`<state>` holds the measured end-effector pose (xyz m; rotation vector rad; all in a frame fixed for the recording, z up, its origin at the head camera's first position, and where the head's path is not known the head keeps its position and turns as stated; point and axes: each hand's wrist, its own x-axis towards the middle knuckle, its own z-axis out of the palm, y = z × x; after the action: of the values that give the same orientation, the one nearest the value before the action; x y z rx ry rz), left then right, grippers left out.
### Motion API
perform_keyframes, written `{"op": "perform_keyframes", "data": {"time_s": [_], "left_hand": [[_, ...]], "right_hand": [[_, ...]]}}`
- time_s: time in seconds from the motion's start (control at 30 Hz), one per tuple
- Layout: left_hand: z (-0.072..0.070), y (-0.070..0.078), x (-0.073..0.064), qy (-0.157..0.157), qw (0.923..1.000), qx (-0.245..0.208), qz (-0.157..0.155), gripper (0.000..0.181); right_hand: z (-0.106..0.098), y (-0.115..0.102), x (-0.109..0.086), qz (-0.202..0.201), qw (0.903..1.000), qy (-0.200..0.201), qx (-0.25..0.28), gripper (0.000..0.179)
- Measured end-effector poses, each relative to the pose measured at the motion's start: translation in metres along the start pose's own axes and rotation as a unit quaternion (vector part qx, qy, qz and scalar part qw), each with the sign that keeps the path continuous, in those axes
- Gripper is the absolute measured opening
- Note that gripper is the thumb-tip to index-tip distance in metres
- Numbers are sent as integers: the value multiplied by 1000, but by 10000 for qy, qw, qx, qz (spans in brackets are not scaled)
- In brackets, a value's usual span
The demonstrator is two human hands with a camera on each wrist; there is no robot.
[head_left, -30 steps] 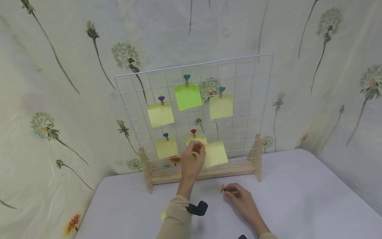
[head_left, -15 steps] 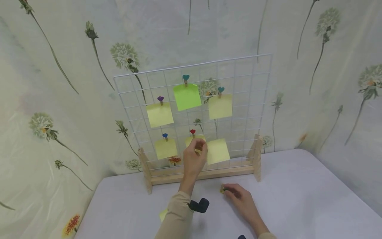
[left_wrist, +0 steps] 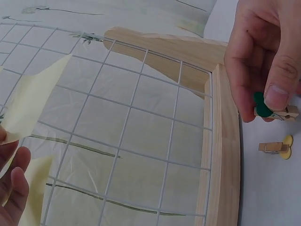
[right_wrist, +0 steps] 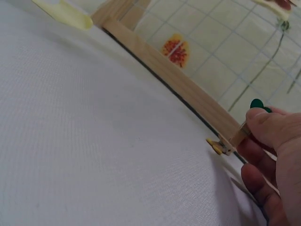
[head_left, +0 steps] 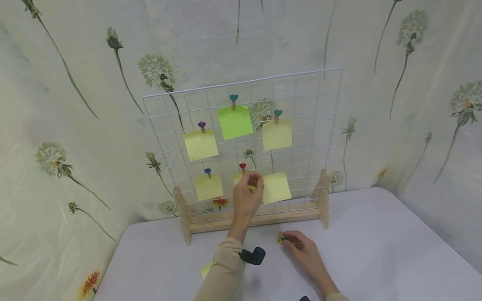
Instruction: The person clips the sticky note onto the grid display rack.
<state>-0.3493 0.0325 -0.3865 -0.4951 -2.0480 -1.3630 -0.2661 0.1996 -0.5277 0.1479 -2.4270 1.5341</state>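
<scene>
My left hand pinches a pale yellow sticky note by its left edge. The note sits in front of the lower part of a white wire grid, right of a note under a red heart clothespin. Low over the table, my right hand pinches a small wooden clothespin with a green heart between thumb and fingers. Close by it lies another small clothespin, with a yellow heart, on the white cloth. The left fingertips partly cover the red-clipped note.
Above, heart clothespins hold a bright green note and paler yellow notes on the grid. A blue-heart clothespin holds a lower-left note. The grid stands in a wooden base. A loose yellow note lies by the left sleeve.
My left hand has moved slightly right and up with the yellow note, which now sits a little higher against the grid. My right hand stays nearly still with the green-heart clothespin.
</scene>
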Motion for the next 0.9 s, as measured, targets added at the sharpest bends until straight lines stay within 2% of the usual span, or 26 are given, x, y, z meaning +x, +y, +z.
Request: {"op": "perform_keyframes", "data": {"time_s": [0.13,0.27,0.53,0.7,0.9], "left_hand": [[2,1,1,17,10000,54,37,4],[5,2,4,35,9999,102,50,4],[10,2,8,18,9998,181,126,4],[13,3,8,-62,9994,298,151,4],[17,4,11,24,9989,389,267,9]], "right_hand": [[-5,-16,-4,172,9998,-99,48,23],[-4,-12,-3,232,9996,-65,139,24],[2,21,5,-244,9987,240,383,26],[2,22,6,-440,9935,460,940,24],[2,19,7,-539,9875,738,1286,21]]}}
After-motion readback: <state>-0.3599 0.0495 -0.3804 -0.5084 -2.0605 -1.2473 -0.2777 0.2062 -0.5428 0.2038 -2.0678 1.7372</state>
